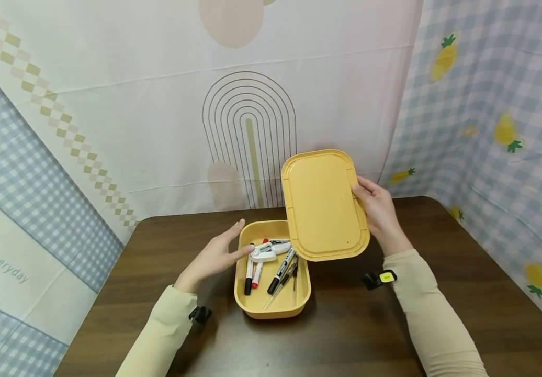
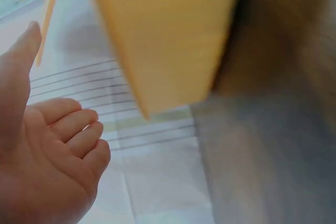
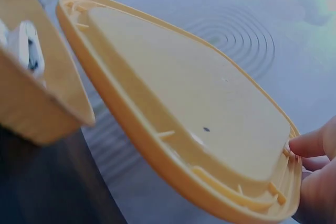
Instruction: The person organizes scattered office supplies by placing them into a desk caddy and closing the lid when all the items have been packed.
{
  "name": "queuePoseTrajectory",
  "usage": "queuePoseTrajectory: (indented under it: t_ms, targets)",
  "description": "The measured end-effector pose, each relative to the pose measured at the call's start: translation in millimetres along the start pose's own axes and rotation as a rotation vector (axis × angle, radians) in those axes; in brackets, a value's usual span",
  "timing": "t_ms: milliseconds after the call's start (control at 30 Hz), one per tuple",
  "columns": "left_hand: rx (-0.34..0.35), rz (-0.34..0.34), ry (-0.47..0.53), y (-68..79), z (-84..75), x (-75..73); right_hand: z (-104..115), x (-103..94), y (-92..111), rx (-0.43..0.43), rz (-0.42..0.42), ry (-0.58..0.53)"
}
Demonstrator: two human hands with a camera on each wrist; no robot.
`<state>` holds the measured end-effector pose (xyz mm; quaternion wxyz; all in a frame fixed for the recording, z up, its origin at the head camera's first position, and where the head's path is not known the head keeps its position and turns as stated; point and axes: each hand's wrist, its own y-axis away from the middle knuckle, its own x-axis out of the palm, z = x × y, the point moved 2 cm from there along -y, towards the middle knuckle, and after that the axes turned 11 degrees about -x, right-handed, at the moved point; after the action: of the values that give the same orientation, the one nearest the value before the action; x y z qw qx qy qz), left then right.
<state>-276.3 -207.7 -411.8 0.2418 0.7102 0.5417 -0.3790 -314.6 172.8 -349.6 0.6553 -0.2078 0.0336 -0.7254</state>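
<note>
My right hand (image 1: pixel 378 209) grips a yellow lid (image 1: pixel 327 204) by its right edge, with the thumb on the ribbed inner face. The lid is raised and tilted above the right rear part of a yellow box (image 1: pixel 272 314). Beside the box's left wall is my left hand (image 1: pixel 214 257), its thumb reaching over the rim; in the left wrist view the palm holds nothing and the fingers are loosely bent. Inside the box lie a white hinged tool (image 1: pixel 263 253), a black-capped marker (image 1: pixel 249 277), a red-ended marker (image 1: pixel 257 275), a black marker (image 1: pixel 281 269) and slim pens (image 1: pixel 280 288).
The box stands on a dark brown wooden table (image 1: pixel 346 324). A pale patterned cloth (image 1: pixel 158 104) hangs behind it, and a checked cloth with pineapples (image 1: pixel 487 146) hangs at the right.
</note>
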Motion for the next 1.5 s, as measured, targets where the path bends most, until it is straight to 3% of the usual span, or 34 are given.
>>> queuePoseTrajectory:
  t_ms: [167, 367, 600, 800, 1033, 1233, 1500]
  targets:
    - [-0.016, -0.104, 0.125, -11.1, -15.9, -9.1, -3, 22.8, -1, -0.009, 0.007, -0.045]
    - [-0.047, -0.242, 0.343, -23.3, -35.0, -22.0, -3, 42.1, 1, -0.025, 0.023, -0.061]
    - [-0.088, -0.185, 0.499, -30.0, -47.2, -30.4, 1, 62.5, 8, -0.037, 0.017, -0.089]
    - [-0.104, -0.202, 0.599, -26.5, -49.8, -34.6, 0, 76.9, 13, -0.046, 0.063, -0.07]
    - [-0.102, -0.186, 0.646, -24.5, -48.8, -39.6, -1, 80.8, 15, -0.036, 0.073, -0.052]
    - [-0.116, -0.162, 0.765, -21.1, -45.2, -46.0, -1, 76.2, 13, -0.029, 0.18, -0.002]
    - [-0.111, -0.166, 0.777, -18.2, -43.3, -59.2, 10, 66.3, 9, -0.058, 0.331, 0.178]
